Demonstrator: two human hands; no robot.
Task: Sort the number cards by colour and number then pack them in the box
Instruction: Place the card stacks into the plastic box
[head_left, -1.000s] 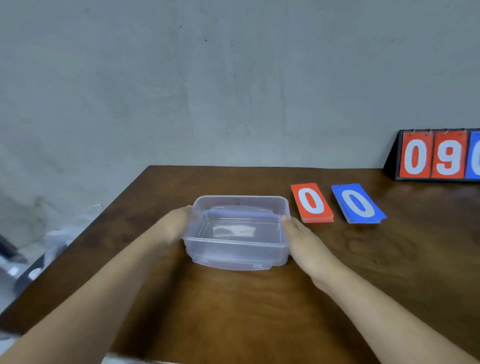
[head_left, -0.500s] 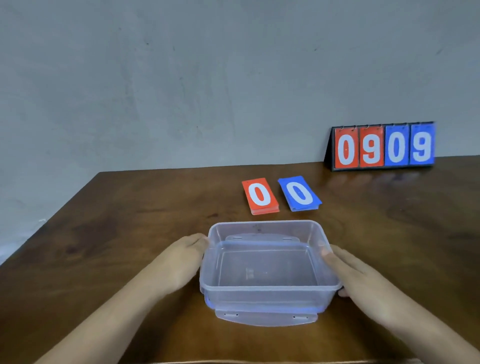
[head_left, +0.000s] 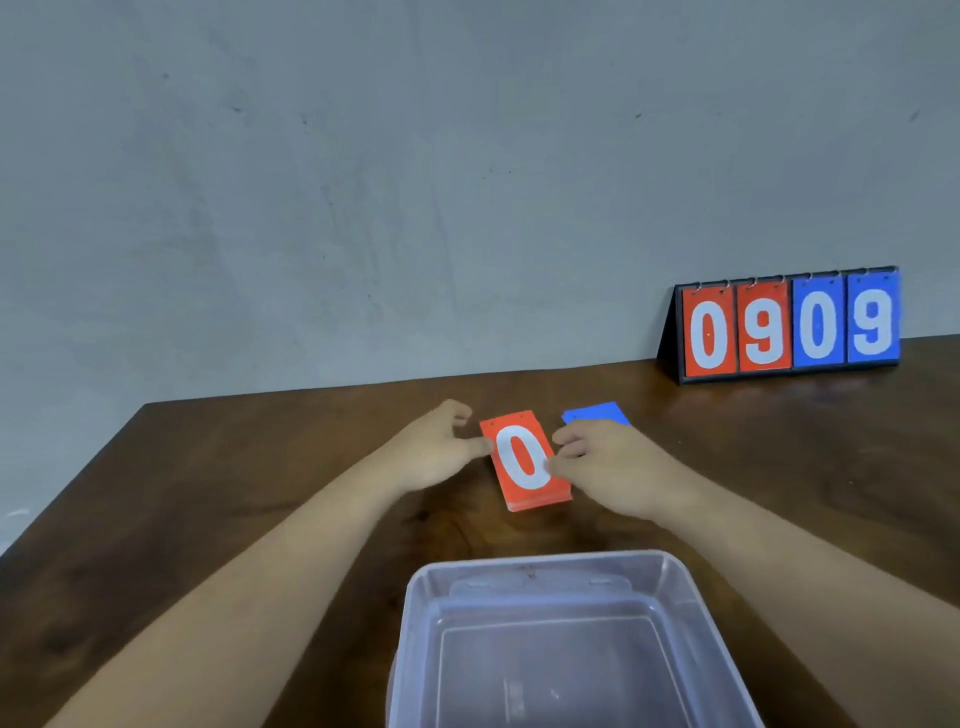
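A stack of red number cards (head_left: 524, 462) with a white 0 on top lies flat on the brown table, beyond the box. My left hand (head_left: 436, 452) has its thumb against the stack's left edge, fingers curled near the far left corner. My right hand (head_left: 608, 462) pinches the stack's right edge with thumb and curled fingers. A blue card stack (head_left: 595, 413) lies just right of the red one, mostly hidden behind my right hand. The clear plastic box (head_left: 545, 566) stands open and empty at the near edge, between my forearms.
A black flip scoreboard (head_left: 789, 327) showing red 0 9 and blue 0 9 stands at the back right against the grey wall. The wooden table (head_left: 208, 519) ends in an edge at the left.
Both hands let go of the clear box, which now sits nearer to me, and reached forward to the red card stack. The view shifted, bringing the whole scoreboard into sight.
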